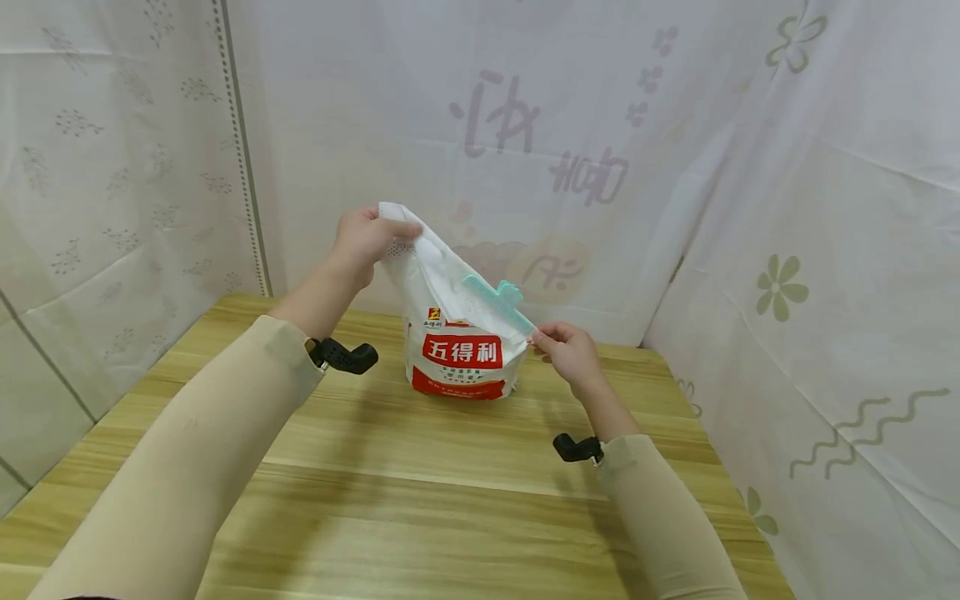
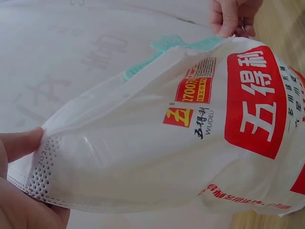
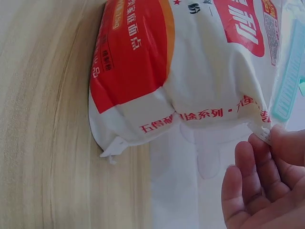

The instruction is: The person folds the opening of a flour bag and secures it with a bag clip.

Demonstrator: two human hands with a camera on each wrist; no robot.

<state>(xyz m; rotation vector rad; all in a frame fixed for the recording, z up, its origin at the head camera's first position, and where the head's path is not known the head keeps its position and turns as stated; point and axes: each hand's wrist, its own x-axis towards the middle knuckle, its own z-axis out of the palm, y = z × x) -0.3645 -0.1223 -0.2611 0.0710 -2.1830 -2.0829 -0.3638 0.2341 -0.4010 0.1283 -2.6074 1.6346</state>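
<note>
A white and red flour bag [image 1: 462, 354] stands on the table, its upper part pulled up slantwise to the left. My left hand [image 1: 365, 243] pinches the raised top corner between thumb and fingers, beside the perforated handle patch [image 2: 42, 174]. Lower down on the other side, my right hand [image 1: 567, 354] pinches the bag's opposite corner with thumb and forefinger; its other fingers curl loosely in the right wrist view. A teal bag clip [image 1: 501, 300] lies along the bag's slanting upper edge, near the right hand. In the head view the bag's back side is hidden.
The wood-grain table [image 1: 360, 517] spreads around the bag. Printed pale curtains [image 1: 420, 100] hang behind the table and along both sides. Each wrist wears a black camera mount [image 1: 351, 357].
</note>
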